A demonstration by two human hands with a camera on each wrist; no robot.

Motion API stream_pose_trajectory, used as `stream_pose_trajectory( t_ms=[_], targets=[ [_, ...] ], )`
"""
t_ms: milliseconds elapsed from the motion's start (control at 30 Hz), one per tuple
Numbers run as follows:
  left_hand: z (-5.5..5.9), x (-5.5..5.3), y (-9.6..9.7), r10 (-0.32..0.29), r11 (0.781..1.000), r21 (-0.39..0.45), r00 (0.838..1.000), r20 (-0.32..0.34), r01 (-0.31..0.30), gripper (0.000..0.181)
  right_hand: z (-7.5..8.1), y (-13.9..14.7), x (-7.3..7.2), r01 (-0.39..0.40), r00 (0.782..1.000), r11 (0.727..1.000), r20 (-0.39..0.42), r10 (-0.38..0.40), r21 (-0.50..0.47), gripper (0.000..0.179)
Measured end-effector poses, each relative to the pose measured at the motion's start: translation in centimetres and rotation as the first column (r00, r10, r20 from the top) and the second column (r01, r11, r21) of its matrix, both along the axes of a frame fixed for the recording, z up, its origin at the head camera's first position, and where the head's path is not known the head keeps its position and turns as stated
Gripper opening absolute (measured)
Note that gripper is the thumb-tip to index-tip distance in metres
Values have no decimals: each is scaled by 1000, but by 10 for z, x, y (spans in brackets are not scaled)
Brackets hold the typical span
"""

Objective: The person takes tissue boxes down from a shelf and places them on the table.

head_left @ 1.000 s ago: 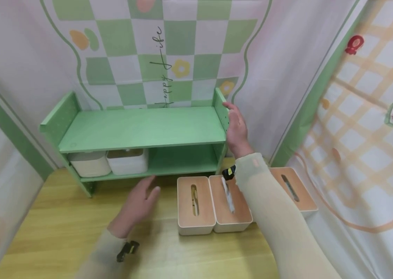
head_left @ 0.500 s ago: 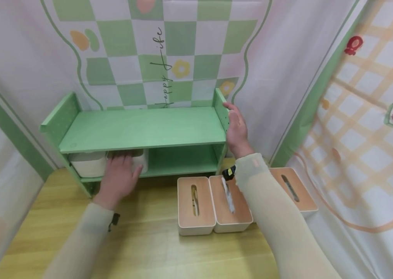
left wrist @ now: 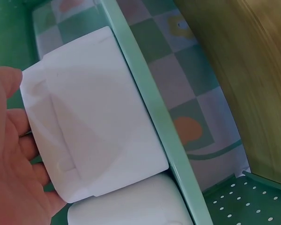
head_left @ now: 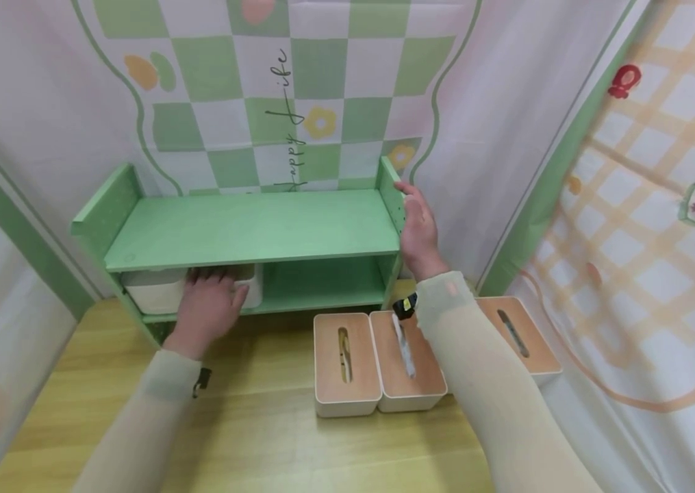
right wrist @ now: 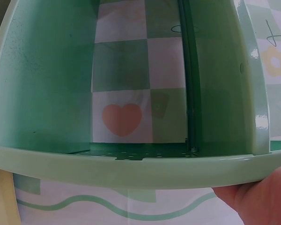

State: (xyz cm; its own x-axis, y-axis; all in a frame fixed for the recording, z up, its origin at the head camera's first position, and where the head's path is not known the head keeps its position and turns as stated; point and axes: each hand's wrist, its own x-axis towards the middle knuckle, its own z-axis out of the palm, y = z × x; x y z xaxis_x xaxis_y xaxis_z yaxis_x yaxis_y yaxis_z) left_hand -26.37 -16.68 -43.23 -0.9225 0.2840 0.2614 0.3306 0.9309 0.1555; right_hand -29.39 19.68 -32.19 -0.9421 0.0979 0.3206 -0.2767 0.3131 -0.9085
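Note:
My left hand (head_left: 207, 308) reaches into the lower tier of a green two-tier shelf (head_left: 255, 226). Its fingers lie over the top edge of a white tissue box (left wrist: 98, 112), and the thumb touches a corner. Another white box (left wrist: 131, 206) stands just left of it in the head view. My right hand (head_left: 419, 236) rests with extended fingers against the outer face of the shelf's right side panel (right wrist: 131, 171); in the right wrist view only part of that hand shows.
On the wooden table (head_left: 273, 452), two wood-lidded tissue boxes, one left (head_left: 327, 363) and one right (head_left: 422, 383), stand side by side before the shelf. A third tissue box (head_left: 535, 346) is at the right, partly behind the right sleeve. Patterned curtains (head_left: 372, 68) enclose the table.
My left hand has moved from above the table, forward and left onto the white tissue box in the shelf, then shifted slightly left. The right hand has stayed against the side panel.

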Motion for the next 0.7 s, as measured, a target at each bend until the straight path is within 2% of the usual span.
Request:
stream_pose_trajectory(
  t_ms=[133, 367, 700],
  targets=[
    [-2, 5, 2, -30, 1000, 1, 999, -18, 30, 54, -5, 4, -6, 1, 1000, 1000, -2, -1, 7, 48],
    [-9, 22, 11, -80, 997, 14, 989, -122, 82, 56, -20, 13, -22, 8, 999, 1000, -31, -7, 20, 49],
    [-10, 42, 19, -82, 997, -24, 992, -92, 80, 63, -21, 12, -21, 19, 1000, 999, -21, -18, 29, 49]
  ],
)
